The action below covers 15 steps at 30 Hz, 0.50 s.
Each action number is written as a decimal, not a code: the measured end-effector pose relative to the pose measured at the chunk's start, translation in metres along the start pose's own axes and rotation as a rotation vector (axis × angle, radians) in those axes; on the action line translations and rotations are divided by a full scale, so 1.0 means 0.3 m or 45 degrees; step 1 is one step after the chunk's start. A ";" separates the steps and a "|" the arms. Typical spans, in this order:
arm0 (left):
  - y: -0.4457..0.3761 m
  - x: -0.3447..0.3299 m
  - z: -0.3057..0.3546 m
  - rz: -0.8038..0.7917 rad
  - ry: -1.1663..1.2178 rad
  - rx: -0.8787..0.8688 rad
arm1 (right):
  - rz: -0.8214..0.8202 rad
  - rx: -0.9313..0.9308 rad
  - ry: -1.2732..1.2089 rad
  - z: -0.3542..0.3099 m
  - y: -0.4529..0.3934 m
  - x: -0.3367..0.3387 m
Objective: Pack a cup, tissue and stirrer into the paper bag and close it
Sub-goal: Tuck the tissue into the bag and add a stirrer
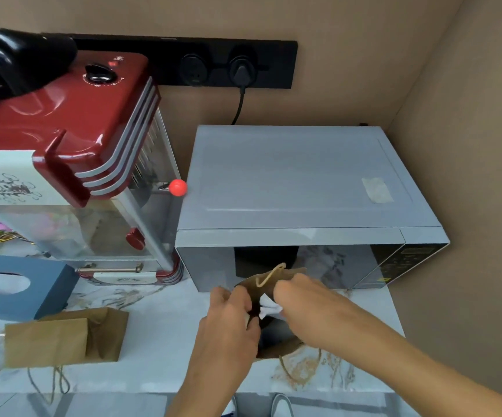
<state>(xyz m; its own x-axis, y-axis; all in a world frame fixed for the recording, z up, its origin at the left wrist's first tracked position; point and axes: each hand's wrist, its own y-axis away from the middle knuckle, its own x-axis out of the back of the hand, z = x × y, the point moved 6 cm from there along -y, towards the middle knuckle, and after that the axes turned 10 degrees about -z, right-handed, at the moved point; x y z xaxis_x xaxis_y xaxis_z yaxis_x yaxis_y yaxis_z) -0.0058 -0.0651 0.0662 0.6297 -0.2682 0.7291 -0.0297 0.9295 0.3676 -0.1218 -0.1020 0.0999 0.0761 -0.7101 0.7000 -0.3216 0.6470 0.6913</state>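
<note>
A brown paper bag [269,279] with twine handles stands open on the marble counter in front of the microwave. My left hand [228,320] grips the bag's near-left rim. My right hand [300,299] reaches over the opening and pinches a white tissue [269,308] at the mouth of the bag. The inside of the bag is dark and its contents are hidden. No cup or stirrer shows.
A grey microwave [297,188] stands right behind the bag. A red popcorn machine [72,139] is at the left. A blue tissue box [18,287] and a flat folded paper bag [63,338] lie front left. The counter edge [123,391] runs near my body.
</note>
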 end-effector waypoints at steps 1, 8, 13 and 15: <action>0.006 -0.009 -0.011 -0.004 0.034 -0.015 | -0.047 0.026 0.017 -0.031 -0.027 -0.010; -0.019 -0.030 -0.081 -0.083 0.129 0.006 | -0.251 0.004 -0.392 -0.054 -0.257 -0.129; -0.016 -0.043 -0.051 -0.077 0.106 -0.008 | -0.505 -0.242 -1.371 -0.028 -0.339 -0.249; -0.014 -0.047 -0.047 -0.097 0.120 -0.015 | -0.503 -0.324 -1.861 -0.046 -0.340 -0.271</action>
<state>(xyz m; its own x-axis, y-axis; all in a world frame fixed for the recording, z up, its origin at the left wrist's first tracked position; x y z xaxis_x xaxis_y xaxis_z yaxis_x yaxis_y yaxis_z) -0.0037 -0.0618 0.0462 0.6997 -0.3138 0.6418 0.0297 0.9104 0.4127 -0.0822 -0.1065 -0.0251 -0.8985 -0.3872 -0.2069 -0.3279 0.2784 0.9027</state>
